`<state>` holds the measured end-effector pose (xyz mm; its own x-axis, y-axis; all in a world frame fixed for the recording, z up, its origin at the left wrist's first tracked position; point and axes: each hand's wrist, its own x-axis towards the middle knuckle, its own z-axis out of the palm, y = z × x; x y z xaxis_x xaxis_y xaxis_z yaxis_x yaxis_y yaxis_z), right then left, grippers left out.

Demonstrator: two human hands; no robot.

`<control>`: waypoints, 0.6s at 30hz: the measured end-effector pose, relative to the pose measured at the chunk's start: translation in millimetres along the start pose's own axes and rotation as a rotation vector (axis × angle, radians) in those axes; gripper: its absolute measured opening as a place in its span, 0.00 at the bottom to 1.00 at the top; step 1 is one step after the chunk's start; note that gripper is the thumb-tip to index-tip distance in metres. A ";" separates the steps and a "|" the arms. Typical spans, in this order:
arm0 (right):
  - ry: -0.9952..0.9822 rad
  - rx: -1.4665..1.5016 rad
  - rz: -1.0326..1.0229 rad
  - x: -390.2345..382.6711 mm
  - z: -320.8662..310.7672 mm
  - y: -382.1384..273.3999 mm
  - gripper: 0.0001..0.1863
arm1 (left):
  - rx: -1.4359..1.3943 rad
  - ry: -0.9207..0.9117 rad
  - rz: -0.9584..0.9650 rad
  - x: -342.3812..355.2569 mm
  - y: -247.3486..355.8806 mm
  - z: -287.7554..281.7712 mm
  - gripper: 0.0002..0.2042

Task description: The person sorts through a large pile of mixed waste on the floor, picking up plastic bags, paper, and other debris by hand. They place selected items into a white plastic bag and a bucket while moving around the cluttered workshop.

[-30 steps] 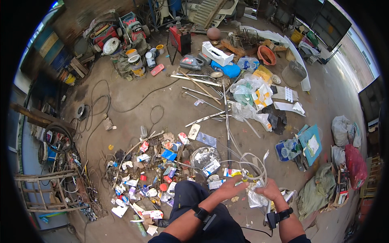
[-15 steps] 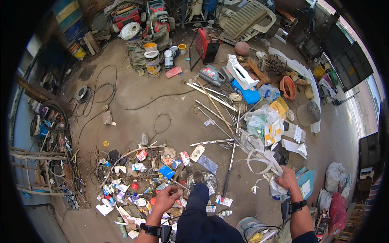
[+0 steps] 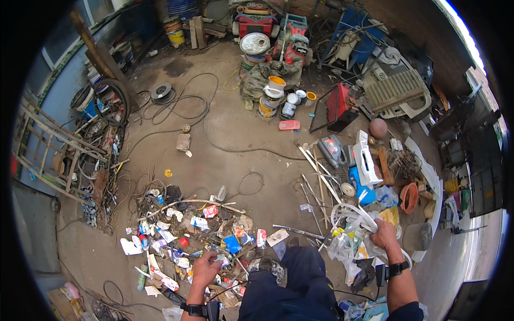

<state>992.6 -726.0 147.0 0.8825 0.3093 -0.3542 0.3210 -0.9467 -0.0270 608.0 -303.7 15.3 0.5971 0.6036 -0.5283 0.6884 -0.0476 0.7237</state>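
My left hand point(image 3: 206, 267) is over a low heap of litter with cartons, paper scraps, a blue packet point(image 3: 232, 244) and sticks. Its fingers are loosely bent and apart, with nothing visible in them. My right hand point(image 3: 383, 234) grips looped white plastic strip point(image 3: 361, 214) over clear plastic bags point(image 3: 348, 257) and metal rods point(image 3: 310, 198). My dark-trousered legs stand between the two hands, at the edge of the heap.
A red machine point(image 3: 342, 109), paint buckets point(image 3: 270, 101), a basketball point(image 3: 377, 128), an orange bowl point(image 3: 408, 198) and a large plastic panel point(image 3: 396, 93) lie ahead. Cables point(image 3: 187, 96) snake across the concrete floor. A metal frame point(image 3: 48, 150) and tyre point(image 3: 107, 91) line the left wall.
My view has swung left. My hands, together around the white strip a second ago, have separated: the left moved to the heap, the right kept the strip and moved right.
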 end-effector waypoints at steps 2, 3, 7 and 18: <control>-0.026 -0.052 0.009 33.7 -5.4 1.5 0.20 | 0.002 0.125 -0.059 1.1 -16.2 -15.4 0.16; -0.050 -0.050 0.009 51.7 -6.4 4.0 0.21 | 0.010 0.185 -0.106 0.5 -23.7 -22.6 0.16; -0.124 -0.062 0.017 131.2 -4.9 23.8 0.22 | 0.068 0.352 -0.253 5.6 -48.4 -36.7 0.16; -0.186 -0.295 -0.326 428.0 -47.0 -116.1 0.17 | 0.115 0.408 -0.780 15.3 -79.9 40.1 0.17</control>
<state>1349.1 -479.5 42.4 0.6520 0.5391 -0.5332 0.6784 -0.7288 0.0927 578.6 -322.6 -68.4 -0.2371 0.7334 -0.6371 0.8885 0.4289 0.1631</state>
